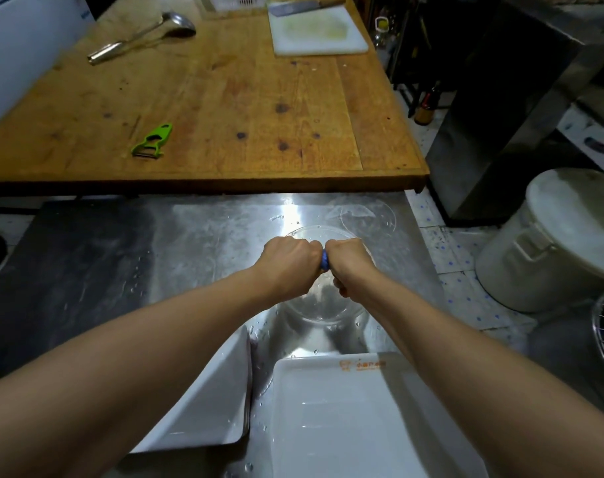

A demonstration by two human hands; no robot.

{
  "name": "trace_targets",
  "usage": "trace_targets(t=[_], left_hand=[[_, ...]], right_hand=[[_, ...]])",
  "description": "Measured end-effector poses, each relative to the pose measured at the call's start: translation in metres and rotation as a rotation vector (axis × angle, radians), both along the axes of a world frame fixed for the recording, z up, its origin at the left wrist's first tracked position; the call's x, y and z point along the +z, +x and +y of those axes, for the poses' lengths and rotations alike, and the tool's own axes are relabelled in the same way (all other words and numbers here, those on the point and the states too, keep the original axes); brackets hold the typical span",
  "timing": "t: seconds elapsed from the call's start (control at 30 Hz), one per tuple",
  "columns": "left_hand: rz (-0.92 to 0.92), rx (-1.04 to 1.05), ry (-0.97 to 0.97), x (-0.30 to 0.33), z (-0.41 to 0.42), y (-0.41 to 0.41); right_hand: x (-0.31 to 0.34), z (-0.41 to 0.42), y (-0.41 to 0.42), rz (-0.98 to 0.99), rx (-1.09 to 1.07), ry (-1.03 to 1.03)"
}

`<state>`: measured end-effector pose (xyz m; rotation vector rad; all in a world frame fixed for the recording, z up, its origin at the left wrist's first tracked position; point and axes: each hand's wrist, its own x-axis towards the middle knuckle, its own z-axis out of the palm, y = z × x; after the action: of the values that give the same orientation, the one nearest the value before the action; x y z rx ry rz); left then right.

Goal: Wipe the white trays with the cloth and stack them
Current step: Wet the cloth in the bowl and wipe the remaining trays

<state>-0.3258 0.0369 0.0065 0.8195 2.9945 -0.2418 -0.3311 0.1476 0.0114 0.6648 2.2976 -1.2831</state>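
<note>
Lowest in the frame, two wet white trays lie on the steel counter, likely stiff, slippery, best gripped by their rims. Mid-frame, left hand and right hand clench the soft blue cloth above a glass bowl.

Most of the blue cloth is buried inside the two fists. The left tray lies partly under a forearm; the tray at five o'clock runs off the bottom edge, its orange print unreadable.
</note>
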Motion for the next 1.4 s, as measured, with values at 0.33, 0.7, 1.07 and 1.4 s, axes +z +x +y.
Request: trace_targets(t=[0.33, 0.7, 1.07, 1.4], left_hand=[[-0.403, 0.190, 0.379, 0.019, -0.008, -0.002], [-0.673, 0.517, 0.926, 0.037, -0.006, 0.015], [-0.745, 0.673, 1.244, 0.078, -0.008, 0.038], [-0.810, 0.767, 1.503, 0.119, -0.041, 0.074]], right_hand=[[0.019, 0.002, 0.009, 0.048, -0.064, -0.198], [0.028, 0.011, 0.024, 0.166, -0.091, -0.343], [0.066, 0.016, 0.048, 0.410, -0.139, -0.248], [0.116, -0.003, 0.069, 0.557, -0.108, -0.234]])
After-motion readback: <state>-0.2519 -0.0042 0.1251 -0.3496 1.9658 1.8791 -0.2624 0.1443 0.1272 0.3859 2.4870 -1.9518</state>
